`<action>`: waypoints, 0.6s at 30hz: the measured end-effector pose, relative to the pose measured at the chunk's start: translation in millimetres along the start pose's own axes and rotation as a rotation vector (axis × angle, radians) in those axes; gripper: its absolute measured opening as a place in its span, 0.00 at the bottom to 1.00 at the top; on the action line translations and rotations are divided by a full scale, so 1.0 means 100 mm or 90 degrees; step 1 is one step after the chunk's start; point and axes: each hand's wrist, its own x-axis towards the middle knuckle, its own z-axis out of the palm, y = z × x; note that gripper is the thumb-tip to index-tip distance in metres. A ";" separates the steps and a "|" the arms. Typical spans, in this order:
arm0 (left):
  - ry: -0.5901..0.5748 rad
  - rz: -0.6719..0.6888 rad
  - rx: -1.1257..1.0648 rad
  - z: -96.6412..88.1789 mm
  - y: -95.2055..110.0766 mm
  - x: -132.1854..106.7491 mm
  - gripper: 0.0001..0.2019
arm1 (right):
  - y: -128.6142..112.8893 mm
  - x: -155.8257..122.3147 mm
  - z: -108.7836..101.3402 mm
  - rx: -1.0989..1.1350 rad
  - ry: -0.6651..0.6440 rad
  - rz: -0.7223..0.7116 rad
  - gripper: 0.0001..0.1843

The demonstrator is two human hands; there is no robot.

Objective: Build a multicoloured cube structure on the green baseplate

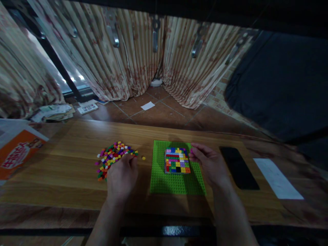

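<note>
A block built of many-coloured toy bricks (177,160) stands on a green studded baseplate (159,184). Just off the block's upper right side, my right hand (208,162) pinches a small magenta toy brick (191,150) between thumb and fingers. To the left lies a heap of loose toy bricks (112,155) in mixed colours. My left hand (123,174) is at the heap's right side with its fingers curled closed, and it covers part of the heap. Whatever those fingertips hold is hidden. A single yellow brick (143,158) lies between the heap and the baseplate.
A black phone-like slab (239,167) and a white paper strip (278,177) lie right of the baseplate on the wooden table (77,164). An orange and white bag (17,153) is at the far left. Striped curtains (138,54) hang beyond the tiled floor.
</note>
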 end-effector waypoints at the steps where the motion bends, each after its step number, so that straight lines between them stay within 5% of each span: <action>1: 0.000 0.000 -0.070 0.01 0.03 -0.01 0.15 | 0.00 -0.01 0.00 0.007 -0.008 -0.004 0.20; 4: -0.059 0.003 -0.447 0.08 0.21 -0.11 0.11 | -0.01 -0.08 0.04 0.023 -0.058 -0.018 0.16; 9: -0.287 -0.173 -1.109 0.19 0.58 -0.38 0.18 | -0.06 -0.35 0.33 -0.028 -0.154 -0.081 0.10; 13: -0.371 -0.238 -1.303 0.15 0.69 -0.47 0.14 | -0.11 -0.57 0.58 -0.209 -0.206 -0.225 0.08; 18: -0.386 -0.276 -1.338 0.12 0.63 -0.43 0.10 | -0.09 -0.62 0.67 -0.344 -0.220 -0.339 0.09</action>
